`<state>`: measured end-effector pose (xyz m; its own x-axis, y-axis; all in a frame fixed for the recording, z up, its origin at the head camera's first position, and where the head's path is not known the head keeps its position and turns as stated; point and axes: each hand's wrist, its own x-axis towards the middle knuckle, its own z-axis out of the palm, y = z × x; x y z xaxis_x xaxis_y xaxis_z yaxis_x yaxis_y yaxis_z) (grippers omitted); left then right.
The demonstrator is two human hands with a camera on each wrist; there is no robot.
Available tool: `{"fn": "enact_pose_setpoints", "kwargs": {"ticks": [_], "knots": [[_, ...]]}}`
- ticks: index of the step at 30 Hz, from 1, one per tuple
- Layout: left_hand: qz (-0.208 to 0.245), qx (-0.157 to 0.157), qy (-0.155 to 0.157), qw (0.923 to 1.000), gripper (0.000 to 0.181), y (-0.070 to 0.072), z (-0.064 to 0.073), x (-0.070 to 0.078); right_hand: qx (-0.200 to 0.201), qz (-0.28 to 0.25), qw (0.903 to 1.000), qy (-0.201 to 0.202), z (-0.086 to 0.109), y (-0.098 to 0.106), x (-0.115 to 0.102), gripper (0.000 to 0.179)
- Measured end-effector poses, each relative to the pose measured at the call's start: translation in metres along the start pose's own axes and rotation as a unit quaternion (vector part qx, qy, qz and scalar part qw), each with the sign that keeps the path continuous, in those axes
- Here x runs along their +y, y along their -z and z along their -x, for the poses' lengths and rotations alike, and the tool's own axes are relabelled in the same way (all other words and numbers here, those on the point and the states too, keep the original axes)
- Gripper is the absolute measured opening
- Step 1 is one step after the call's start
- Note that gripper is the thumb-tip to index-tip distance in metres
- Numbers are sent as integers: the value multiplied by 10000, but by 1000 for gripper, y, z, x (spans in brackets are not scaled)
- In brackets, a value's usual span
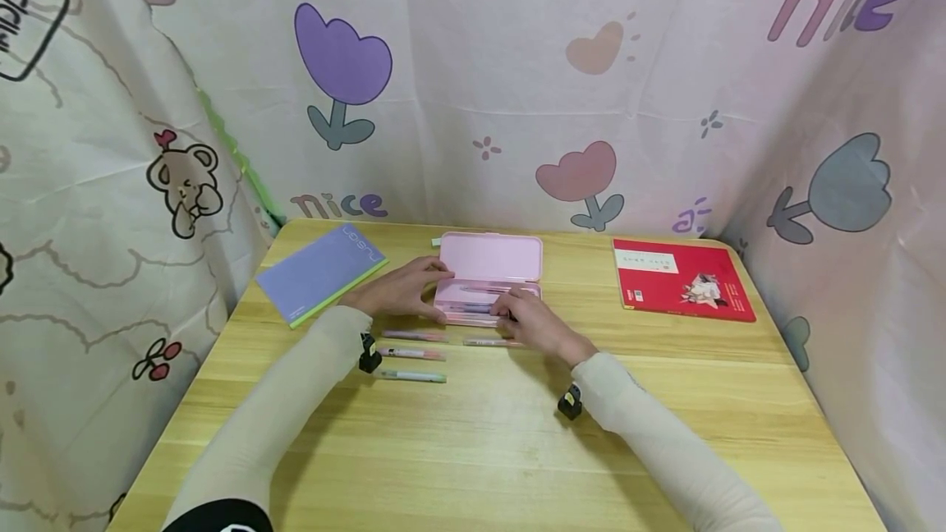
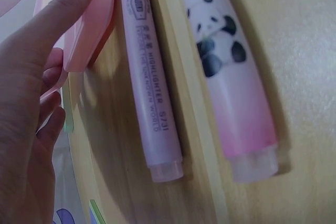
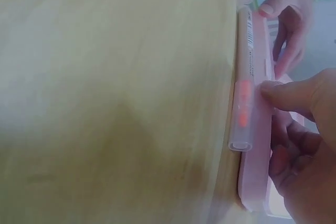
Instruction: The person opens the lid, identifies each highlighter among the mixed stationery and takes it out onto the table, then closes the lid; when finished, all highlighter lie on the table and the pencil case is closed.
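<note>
A pink pencil case (image 1: 491, 257) lies on the table with its lid tipped back and several pens (image 1: 471, 308) inside. At its left end my left hand (image 1: 399, 290) grips it; in the left wrist view the thumb lies on the case wall. My right hand (image 1: 539, 323) reaches over the front right of the case, thumb at the rim and fingers curled inside; I cannot tell what they hold. A highlighter with an orange tip (image 3: 244, 72) lies along the case's front. Left of it are a purple highlighter (image 2: 149, 77) and a panda-printed one (image 2: 231, 77).
Nearest me in the row of pens is a green-ended marker (image 1: 410, 376). A blue-purple notebook (image 1: 318, 273) lies at the back left of the wooden table (image 1: 480, 458), a red booklet (image 1: 683, 282) at the back right. Printed curtains (image 1: 458, 64) hang behind and at both sides.
</note>
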<state>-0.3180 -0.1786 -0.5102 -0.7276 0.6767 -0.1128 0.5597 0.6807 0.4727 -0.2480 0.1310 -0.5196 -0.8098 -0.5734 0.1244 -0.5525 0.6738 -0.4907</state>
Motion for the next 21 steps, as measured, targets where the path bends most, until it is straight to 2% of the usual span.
{"fn": "enact_pose_setpoints", "kwargs": {"ticks": [5, 10, 16, 21], "knots": [[-41, 21, -53, 10000, 103, -1, 0, 0, 114, -17, 9998, 171, 1, -1, 0, 14], [0, 54, -47, 10000, 102, -1, 0, 0, 33, -75, 9996, 257, 0, -1, 0, 17], [19, 50, -59, 10000, 101, -2, -1, -2, 333, -230, 9992, -36, 3, 4, 2, 14], [7, 6, -50, 10000, 100, 1, -1, -1, 648, -628, 9953, -363, 15, 14, 9, 14]]}}
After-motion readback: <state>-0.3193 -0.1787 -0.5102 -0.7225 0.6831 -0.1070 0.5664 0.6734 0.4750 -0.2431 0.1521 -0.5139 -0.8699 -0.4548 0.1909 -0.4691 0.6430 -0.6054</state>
